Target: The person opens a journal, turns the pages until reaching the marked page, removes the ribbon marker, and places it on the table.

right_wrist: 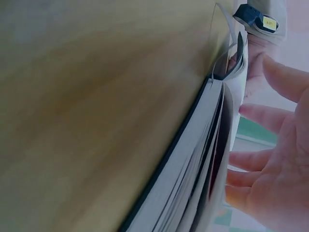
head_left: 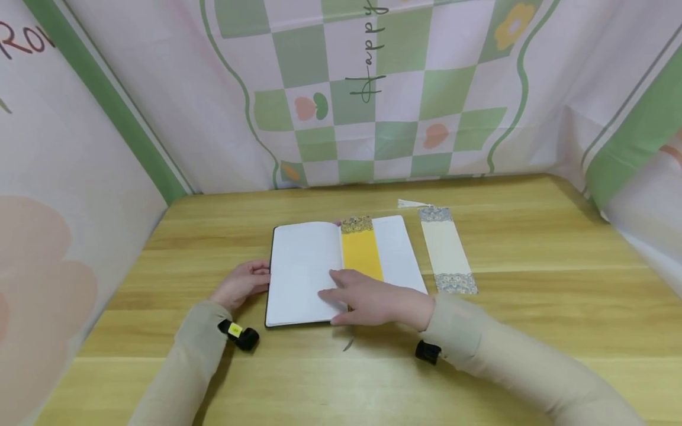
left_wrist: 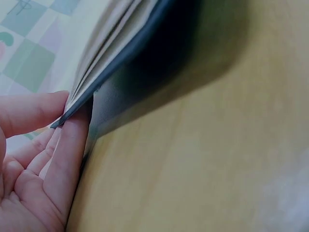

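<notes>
An open dark-covered notebook (head_left: 303, 272) lies on the table, its white pages facing up. On its right page, along the gutter, rests a yellow bookmark (head_left: 361, 251) with a patterned band at the top; its lower part is hidden under my right hand. My left hand (head_left: 242, 285) pinches the notebook's left cover edge, with the thumb on one side and a finger beneath, and the left wrist view shows that cover edge (left_wrist: 116, 75) raised off the table. My right hand (head_left: 373, 299) reaches over the right page, fingers spread, fingertips at the left page near the gutter.
Right of the notebook lies a cream bookmark (head_left: 446, 248) with patterned ends and a white tassel (head_left: 414, 204). A thin ribbon (head_left: 348, 344) hangs out from the notebook's near edge. The wooden table (head_left: 559, 260) is bordered by printed curtains (head_left: 399, 94) behind and at both sides.
</notes>
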`<state>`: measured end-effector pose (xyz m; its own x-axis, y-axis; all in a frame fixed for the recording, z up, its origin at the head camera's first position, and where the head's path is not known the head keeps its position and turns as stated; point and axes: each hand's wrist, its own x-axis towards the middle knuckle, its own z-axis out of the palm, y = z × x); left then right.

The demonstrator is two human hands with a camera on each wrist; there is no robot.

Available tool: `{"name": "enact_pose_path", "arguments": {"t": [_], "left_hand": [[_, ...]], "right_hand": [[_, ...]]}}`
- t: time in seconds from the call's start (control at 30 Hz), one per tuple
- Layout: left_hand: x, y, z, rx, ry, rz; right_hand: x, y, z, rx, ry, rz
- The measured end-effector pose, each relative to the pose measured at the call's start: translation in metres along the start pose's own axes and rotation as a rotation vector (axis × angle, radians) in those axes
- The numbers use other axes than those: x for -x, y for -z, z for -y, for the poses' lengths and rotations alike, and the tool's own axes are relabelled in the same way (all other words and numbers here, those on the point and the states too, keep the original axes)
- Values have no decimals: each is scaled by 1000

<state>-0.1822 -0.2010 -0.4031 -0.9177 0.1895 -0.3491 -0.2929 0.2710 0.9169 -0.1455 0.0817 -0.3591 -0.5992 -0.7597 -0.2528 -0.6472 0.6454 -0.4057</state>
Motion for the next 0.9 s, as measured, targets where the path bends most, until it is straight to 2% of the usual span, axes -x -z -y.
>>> {"name": "enact_pose_path", "arguments": {"t": [0.23,0.43,0.6,0.77,0.9], "left_hand": [[-1,1,1,7,6,-17],[-2,2,1,39,60,-49],[-1,1,1,13,73,-43],[-1,0,2,11,77,-44],[0,0,1,15,73,-40]], "right_hand": [[-3,2,8,119,-16,40],[-3,5,11,165,-9,57],[-3,5,11,173,-7,61],[-3,10,7,79,10,40],[-2,20,0,-35,-16,-101]]}}
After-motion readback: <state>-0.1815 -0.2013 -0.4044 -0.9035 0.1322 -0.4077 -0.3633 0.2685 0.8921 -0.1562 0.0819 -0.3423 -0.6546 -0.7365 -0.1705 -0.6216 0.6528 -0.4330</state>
